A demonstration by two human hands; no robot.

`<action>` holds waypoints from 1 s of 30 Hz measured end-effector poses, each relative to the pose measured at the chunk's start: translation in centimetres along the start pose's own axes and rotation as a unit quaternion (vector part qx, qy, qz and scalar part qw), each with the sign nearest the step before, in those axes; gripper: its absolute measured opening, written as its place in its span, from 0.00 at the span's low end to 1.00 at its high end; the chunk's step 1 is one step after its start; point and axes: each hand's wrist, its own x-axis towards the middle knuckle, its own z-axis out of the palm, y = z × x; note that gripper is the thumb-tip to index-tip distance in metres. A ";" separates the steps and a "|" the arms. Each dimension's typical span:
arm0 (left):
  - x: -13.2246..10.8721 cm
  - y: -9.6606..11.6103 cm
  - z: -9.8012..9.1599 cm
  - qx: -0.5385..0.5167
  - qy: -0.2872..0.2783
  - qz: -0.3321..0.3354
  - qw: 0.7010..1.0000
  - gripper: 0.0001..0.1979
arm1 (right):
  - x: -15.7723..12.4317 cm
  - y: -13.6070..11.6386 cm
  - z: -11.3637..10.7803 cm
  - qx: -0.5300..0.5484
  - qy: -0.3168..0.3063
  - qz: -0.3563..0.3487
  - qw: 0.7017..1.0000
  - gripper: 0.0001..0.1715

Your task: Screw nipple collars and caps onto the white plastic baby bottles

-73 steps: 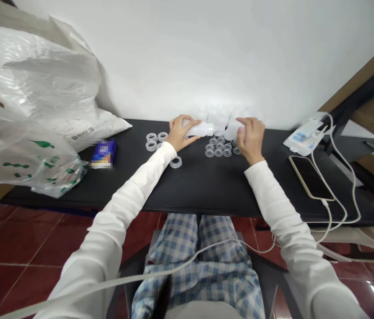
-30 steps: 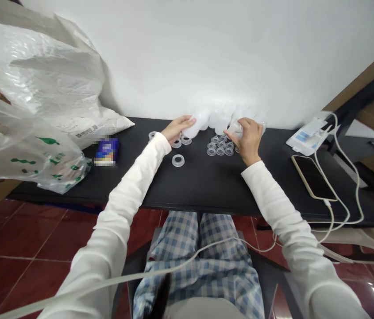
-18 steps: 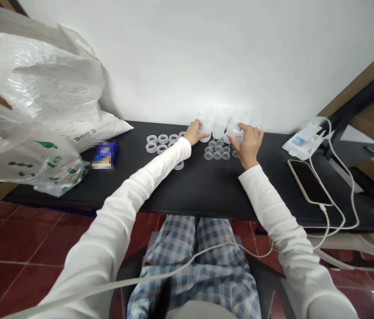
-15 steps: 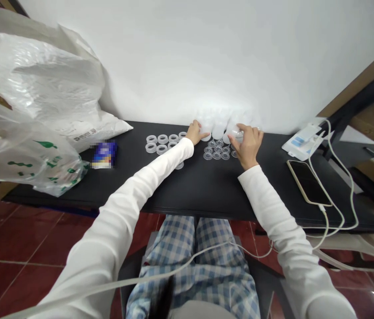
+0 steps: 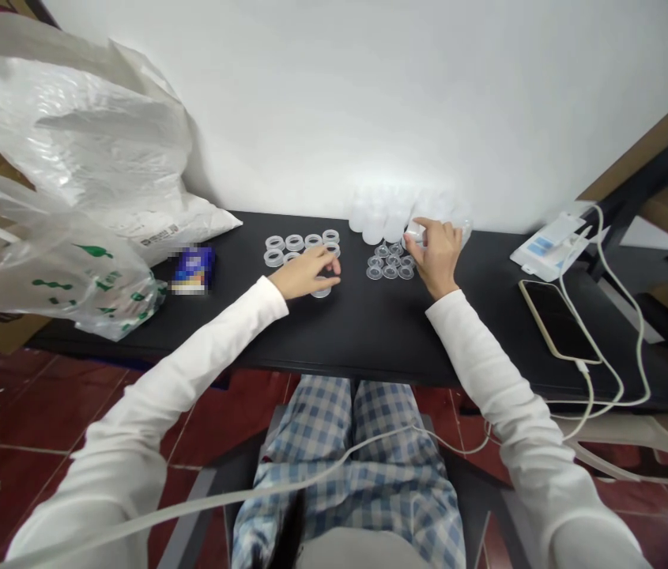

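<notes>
My left hand (image 5: 308, 273) hovers over the near right part of the frosted rings (image 5: 275, 258), which lie in rows. Its fingers are curled but apart from the thumb, with nothing seen between them. By the wall stand several translucent white containers (image 5: 373, 221), close together. My right hand (image 5: 440, 251) is at the right end of this group, thumb and fingers around one translucent container (image 5: 416, 230), mostly hidden by the fingers. Just left of that hand, small clear flanged plastic pieces (image 5: 390, 271) lie in rows on the black table (image 5: 363, 332).
On the left are a large white plastic bag (image 5: 114, 134), a clear bag with green print (image 5: 102, 276) and a small blue packet (image 5: 192, 269). At the right lie a phone (image 5: 559, 320), a white box-like device (image 5: 550, 246) and white cables (image 5: 635, 316). A cable crosses my lap.
My left hand has moved from the white containers left and toward me, over the rings, and its fingers have come off the containers. My right hand stays by the containers. The view has shifted slightly.
</notes>
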 end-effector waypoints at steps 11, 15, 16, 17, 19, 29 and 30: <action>-0.2 -1.9 2.0 0.173 0.064 -0.006 0.983 0.15 | -0.4 0.1 1.6 0.029 0.017 -0.018 0.999 0.27; 2.4 -1.1 2.7 0.200 0.073 -0.042 0.976 0.23 | -0.4 0.2 1.8 0.018 0.014 -0.025 0.999 0.25; 3.1 -0.8 3.0 0.198 0.075 -0.060 0.976 0.24 | -0.4 0.2 1.7 0.015 0.015 -0.026 0.999 0.25; 3.8 -0.6 3.3 0.196 0.077 -0.082 0.974 0.25 | -0.4 0.2 1.7 0.013 0.016 -0.027 0.999 0.24; 4.9 -0.4 3.9 0.195 0.070 -0.130 0.970 0.27 | -0.4 0.1 1.7 0.010 0.020 -0.029 0.999 0.23; 5.5 -4.0 4.8 0.158 0.134 -0.160 0.965 0.26 | -0.6 -1.3 1.3 0.016 -0.004 -0.038 0.999 0.19; 5.4 -4.2 4.7 0.148 0.151 -0.146 0.966 0.26 | -0.6 -1.6 1.2 0.022 -0.015 -0.041 0.999 0.19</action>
